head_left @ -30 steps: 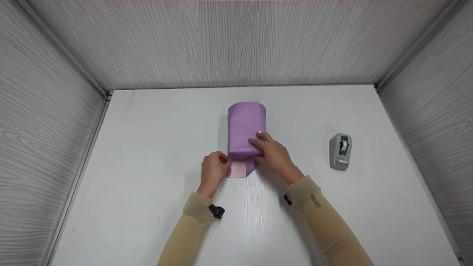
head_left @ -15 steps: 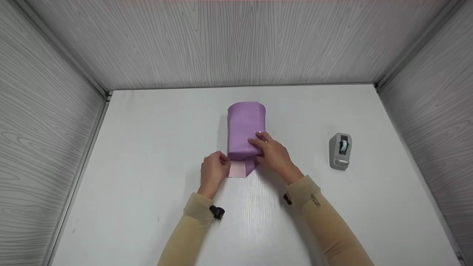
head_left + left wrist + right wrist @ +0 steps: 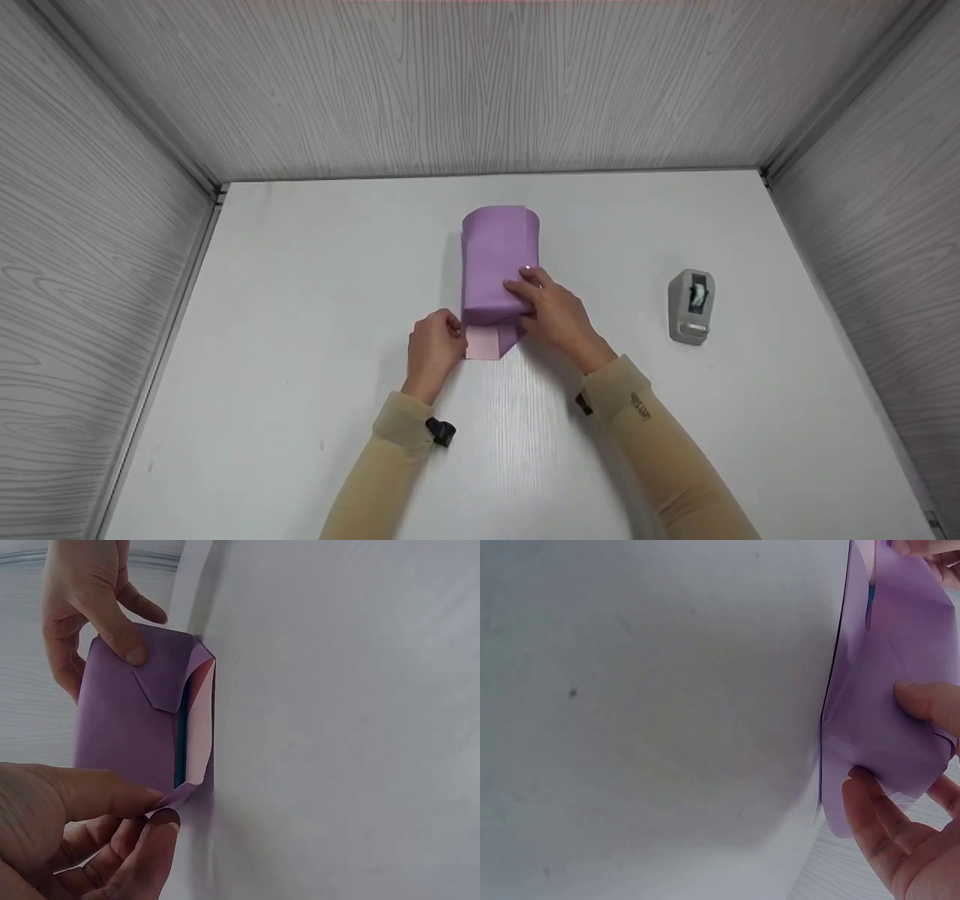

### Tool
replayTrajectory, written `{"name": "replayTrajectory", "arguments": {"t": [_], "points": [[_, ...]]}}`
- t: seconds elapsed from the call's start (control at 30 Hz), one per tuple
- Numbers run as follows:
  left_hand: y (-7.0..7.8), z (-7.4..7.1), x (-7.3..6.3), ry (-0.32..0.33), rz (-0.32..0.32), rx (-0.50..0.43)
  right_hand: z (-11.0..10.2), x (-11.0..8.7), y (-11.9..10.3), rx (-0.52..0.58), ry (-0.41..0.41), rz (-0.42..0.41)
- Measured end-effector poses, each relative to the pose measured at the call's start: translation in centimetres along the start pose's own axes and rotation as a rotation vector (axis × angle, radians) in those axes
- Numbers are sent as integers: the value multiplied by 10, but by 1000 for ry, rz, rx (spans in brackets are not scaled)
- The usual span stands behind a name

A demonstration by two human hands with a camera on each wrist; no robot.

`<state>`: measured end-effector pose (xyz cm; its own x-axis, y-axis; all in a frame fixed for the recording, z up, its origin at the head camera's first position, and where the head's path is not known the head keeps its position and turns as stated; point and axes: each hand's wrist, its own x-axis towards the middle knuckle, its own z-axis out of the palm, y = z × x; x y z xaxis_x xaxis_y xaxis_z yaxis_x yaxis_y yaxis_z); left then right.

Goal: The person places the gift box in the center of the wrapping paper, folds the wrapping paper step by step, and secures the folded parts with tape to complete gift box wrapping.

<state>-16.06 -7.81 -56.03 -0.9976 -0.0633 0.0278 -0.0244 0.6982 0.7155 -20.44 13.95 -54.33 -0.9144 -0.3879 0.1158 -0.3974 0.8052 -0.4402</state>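
A package in purple paper (image 3: 496, 251) lies on the white table, its near end partly folded. From that end a flap with a pale pink inner side (image 3: 482, 343) sticks out toward the person. My left hand (image 3: 435, 345) pinches the flap's left edge between thumb and forefinger, clearly seen in the left wrist view. A teal strip (image 3: 181, 742) shows through the gap behind the flap. My right hand (image 3: 561, 319) holds the package's right near corner, its thumb (image 3: 124, 641) pressing a folded-in side piece against the end and its fingers on the top and side.
A grey tape dispenser (image 3: 690, 307) with a roll in it stands on the table (image 3: 322, 285) to the right of the package. Grey wood-patterned panels (image 3: 480, 90) rise along the back and both sides.
Almost nothing differs. My left hand has shifted very slightly with the flap's edge; the right hand and the package stay in place.
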Motion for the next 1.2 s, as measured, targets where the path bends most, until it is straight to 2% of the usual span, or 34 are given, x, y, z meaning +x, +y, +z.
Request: {"name": "replayTrajectory", "arguments": {"t": [0.27, 0.5, 0.97, 1.07, 1.2], "points": [[1, 0, -1, -42, 7, -10, -1, 0, 0, -2, -9, 2], [2, -2, -2, -70, -28, -2, -2, 0, -1, -3, -6, 14], [-3, 1, -4, -111, -35, -40, -1, -1, -1, 2, -8, 9], [-4, 1, -3, -100, -20, -56, 0, -2, 0, 7, 4, -7], [-4, 0, -1, -55, -4, -96, 1, -2, 0, 3, 12, -9]]}}
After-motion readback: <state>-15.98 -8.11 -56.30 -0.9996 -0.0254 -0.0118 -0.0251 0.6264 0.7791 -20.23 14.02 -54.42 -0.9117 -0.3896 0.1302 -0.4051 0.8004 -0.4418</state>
